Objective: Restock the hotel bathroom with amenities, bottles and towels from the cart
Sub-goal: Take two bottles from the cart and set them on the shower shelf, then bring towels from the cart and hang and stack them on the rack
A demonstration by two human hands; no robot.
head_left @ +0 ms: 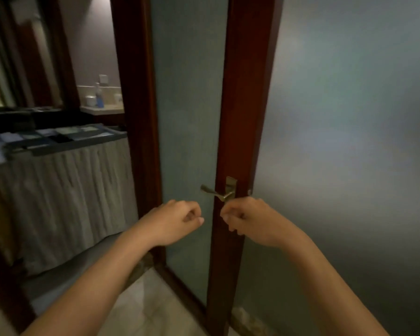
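- A frosted glass door (247, 105) is faced; passage between cart and bathroom is judged the step in hand.
- The cart (66, 190), its tray (58, 141) stocked, is seen at left.
- The left hand (177, 221) and right hand (247, 219) are curled, nothing held.
- The door handle (216, 192), just above, is probably to be grasped next.

The cart (66, 190) is cut off by the left edge, and the items in its top tray (58, 138) are blurred beyond telling. On the far bench (102, 109), a blue bottle (99, 98) and pale cups (90, 100) are too small to be identified. Whatever lies behind the frosted glass (349, 141) is hidden. On the left hand (177, 220) and the right hand (251, 220), the fingers (195, 210) are curled inward and their tips are concealed.
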